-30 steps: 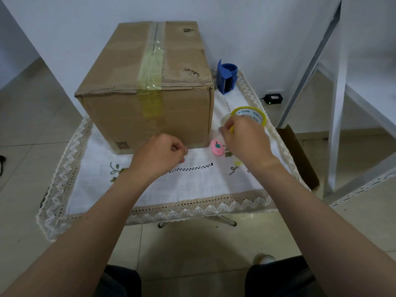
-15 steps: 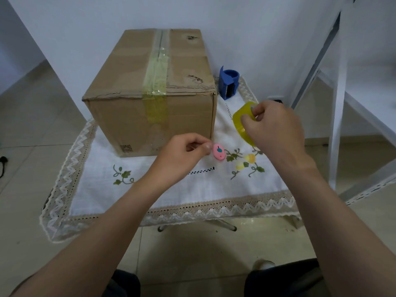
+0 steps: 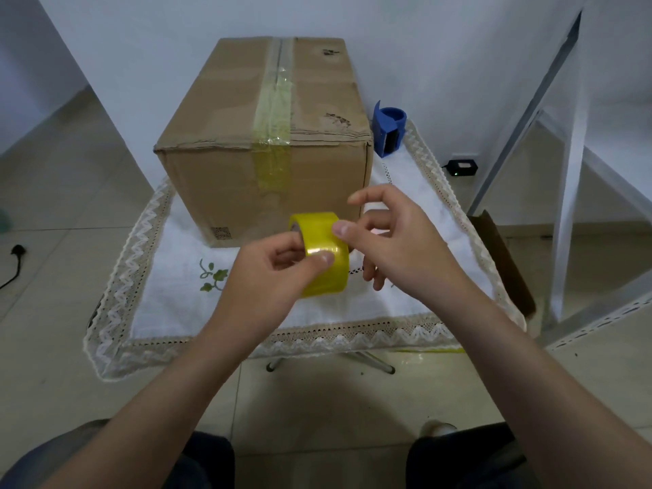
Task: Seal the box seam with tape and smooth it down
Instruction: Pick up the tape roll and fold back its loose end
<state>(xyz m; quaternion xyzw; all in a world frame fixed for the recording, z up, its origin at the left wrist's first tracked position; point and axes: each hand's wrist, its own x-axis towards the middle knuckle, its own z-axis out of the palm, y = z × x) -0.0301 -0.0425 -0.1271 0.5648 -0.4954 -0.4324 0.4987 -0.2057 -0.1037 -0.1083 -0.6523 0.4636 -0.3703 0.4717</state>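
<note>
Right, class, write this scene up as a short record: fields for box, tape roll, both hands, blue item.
Box: cardboard box, closed, on the tablecloth
Seam: yellowish tape strip over top and front
Tape roll: yellow roll, held before the box
Left hand: left hand grips the roll
Right hand: right hand, thumb touches the roll
Blue item: blue dispenser, right of the box
</note>
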